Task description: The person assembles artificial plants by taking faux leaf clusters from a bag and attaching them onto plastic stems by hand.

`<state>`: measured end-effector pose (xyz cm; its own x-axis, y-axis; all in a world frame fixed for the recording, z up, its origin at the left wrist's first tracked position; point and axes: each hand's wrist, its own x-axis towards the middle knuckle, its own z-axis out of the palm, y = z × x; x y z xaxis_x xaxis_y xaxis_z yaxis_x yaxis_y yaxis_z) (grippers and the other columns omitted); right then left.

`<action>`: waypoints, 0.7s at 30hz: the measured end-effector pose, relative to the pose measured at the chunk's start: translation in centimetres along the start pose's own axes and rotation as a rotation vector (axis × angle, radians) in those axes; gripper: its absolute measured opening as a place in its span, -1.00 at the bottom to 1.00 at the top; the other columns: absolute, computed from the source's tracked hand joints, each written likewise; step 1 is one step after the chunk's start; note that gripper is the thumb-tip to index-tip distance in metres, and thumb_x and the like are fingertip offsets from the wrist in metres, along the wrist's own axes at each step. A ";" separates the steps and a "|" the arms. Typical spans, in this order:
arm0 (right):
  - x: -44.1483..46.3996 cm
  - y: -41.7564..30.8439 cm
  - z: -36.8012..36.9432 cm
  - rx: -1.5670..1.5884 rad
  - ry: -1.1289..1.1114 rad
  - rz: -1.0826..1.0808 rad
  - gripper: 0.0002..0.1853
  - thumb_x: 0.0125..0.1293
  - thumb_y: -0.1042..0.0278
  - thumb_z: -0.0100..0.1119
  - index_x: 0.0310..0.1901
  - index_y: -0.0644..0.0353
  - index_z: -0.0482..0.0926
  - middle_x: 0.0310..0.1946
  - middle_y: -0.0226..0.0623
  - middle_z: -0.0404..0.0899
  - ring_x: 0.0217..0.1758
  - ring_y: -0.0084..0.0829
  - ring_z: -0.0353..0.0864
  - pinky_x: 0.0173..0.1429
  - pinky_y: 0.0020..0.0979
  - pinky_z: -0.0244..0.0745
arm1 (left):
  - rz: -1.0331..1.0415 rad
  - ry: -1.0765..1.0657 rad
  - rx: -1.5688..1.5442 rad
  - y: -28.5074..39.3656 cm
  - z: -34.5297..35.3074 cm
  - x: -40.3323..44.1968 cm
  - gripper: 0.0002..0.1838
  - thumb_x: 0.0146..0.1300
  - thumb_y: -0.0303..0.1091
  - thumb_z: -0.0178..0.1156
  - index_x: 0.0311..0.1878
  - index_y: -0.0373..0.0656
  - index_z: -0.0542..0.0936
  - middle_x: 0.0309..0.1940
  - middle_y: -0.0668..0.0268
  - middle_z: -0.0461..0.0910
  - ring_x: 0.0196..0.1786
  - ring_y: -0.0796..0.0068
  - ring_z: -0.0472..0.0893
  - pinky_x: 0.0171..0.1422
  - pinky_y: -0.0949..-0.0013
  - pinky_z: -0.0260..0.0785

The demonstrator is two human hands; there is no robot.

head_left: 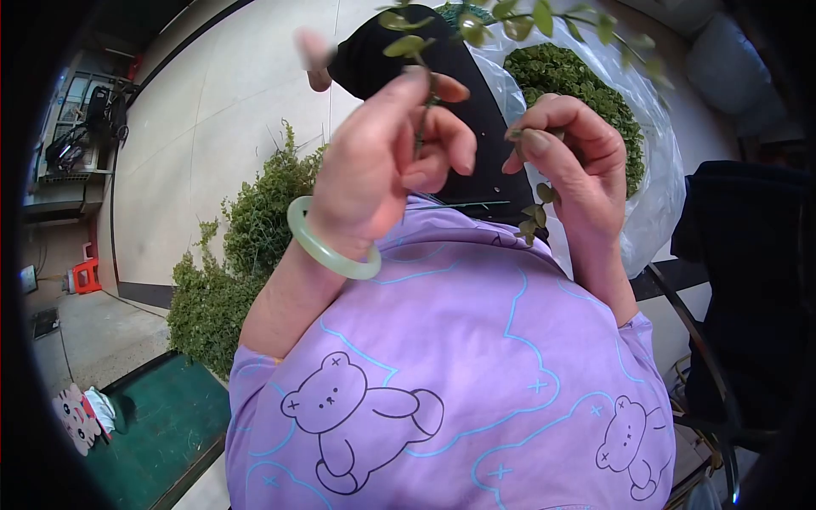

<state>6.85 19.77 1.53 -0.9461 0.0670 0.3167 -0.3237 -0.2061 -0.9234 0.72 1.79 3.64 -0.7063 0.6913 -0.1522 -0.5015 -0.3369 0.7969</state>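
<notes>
My left hand (374, 161), with a pale green bangle (333, 242) on its wrist, is curled around the stem of a leafy green sprig (518, 25). The sprig arches over the top of the view to the right, and parts of it are blurred. Thumb and forefinger of my right hand (578, 157) pinch a small piece of greenery (534, 217), whose round leaves hang below the fingers. The pinched end is mostly hidden. A thin green stem (476, 205) lies across my lap, between the two hands.
On my right, a clear plastic bag (659, 178) holds many green leafy pieces (569, 81). A large heap of similar greenery (246, 246) stands on the floor at my left. Beyond it are a green board (174, 425) and a red stool (86, 276). Dark cloth (739, 280) hangs at right.
</notes>
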 end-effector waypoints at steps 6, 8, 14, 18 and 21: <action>-0.2 -0.1 -0.1 0.089 0.028 -0.006 -0.93 0.19 0.54 0.14 -0.31 0.33 0.56 -0.39 -0.38 0.56 -0.41 -0.73 0.50 -0.32 -0.66 0.48 | 0.028 0.060 -0.005 -0.2 -1.1 -0.4 -0.77 0.41 -0.28 -0.17 -0.10 -0.17 0.45 -0.52 0.22 0.48 -0.72 0.73 0.14 -0.62 0.66 -0.01; -0.3 0.0 0.2 0.109 0.062 0.010 -0.93 0.19 0.54 0.14 -0.30 0.33 0.56 -0.38 -0.39 0.56 -0.41 -0.73 0.50 -0.33 -0.67 0.47 | 0.052 0.072 0.017 -0.4 -0.8 -0.3 -0.88 0.33 -0.35 0.03 -0.19 -0.18 0.49 -0.56 0.24 0.54 -0.72 0.77 0.20 -0.64 0.66 -0.01; -0.2 -0.3 0.0 -0.013 0.121 0.045 -0.92 0.17 0.52 0.16 -0.30 0.31 0.57 -0.45 -0.44 0.55 -0.43 -0.76 0.48 -0.36 -0.70 0.42 | 0.131 0.109 0.174 -0.2 0.1 -0.4 -0.85 0.29 -0.35 0.11 -0.19 -0.24 0.51 -0.59 0.32 0.55 -0.68 0.81 0.28 -0.63 0.69 0.02; -0.1 0.4 -0.1 0.002 0.134 0.056 -0.92 0.17 0.51 0.17 -0.30 0.28 0.58 -0.49 -0.48 0.54 -0.47 -0.78 0.46 -0.40 -0.71 0.39 | 0.344 0.236 0.500 -0.3 0.8 -0.6 -0.86 0.25 -0.40 0.15 -0.23 -0.29 0.51 -0.58 0.35 0.56 -0.61 0.82 0.37 -0.55 0.71 0.13; -0.4 0.5 0.2 -0.006 0.156 0.054 -0.93 0.16 0.51 0.17 -0.31 0.27 0.58 -0.50 -0.50 0.53 -0.50 -0.80 0.43 -0.43 -0.73 0.33 | 0.466 0.292 0.721 -0.8 0.3 -0.3 -0.87 0.24 -0.44 0.15 -0.23 -0.31 0.50 -0.58 0.36 0.56 -0.55 0.81 0.44 -0.49 0.71 0.19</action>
<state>7.05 19.42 1.02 -0.9511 0.2066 0.2295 -0.2718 -0.2075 -0.9397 1.52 2.05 3.24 -0.9070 0.3628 0.2137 0.2322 0.0078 0.9726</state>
